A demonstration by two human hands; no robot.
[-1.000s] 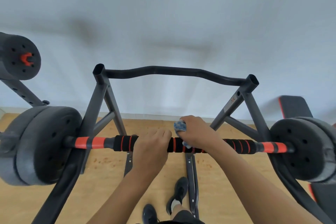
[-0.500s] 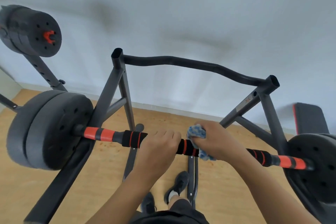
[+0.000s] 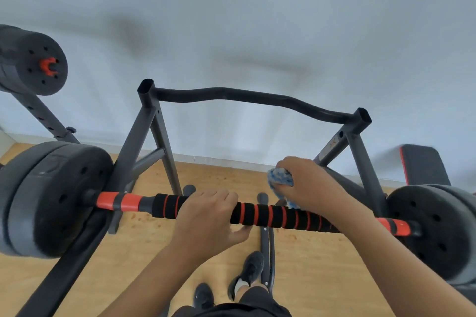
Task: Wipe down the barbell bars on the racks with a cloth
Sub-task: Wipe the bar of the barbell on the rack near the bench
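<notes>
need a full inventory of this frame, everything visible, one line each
barbell bar: 1, black foam with orange rings, orange ends, across the rack
weight plates: grey-black, on both bar ends, count unclear
rack: 1, dark grey, under the bar
curved bar: 1, black, across the rack top
second plate set: grey-black, orange collar, upper left on another stand
bench pad: 1, black with red edge, right
cloth: 1, blue-white, bunched, lower edge at the bar
floor: tan wood
shoes: 2, black, bottom centre
left-hand grip: wrapped round the bar's foam
right-hand grip: holds the cloth
</notes>
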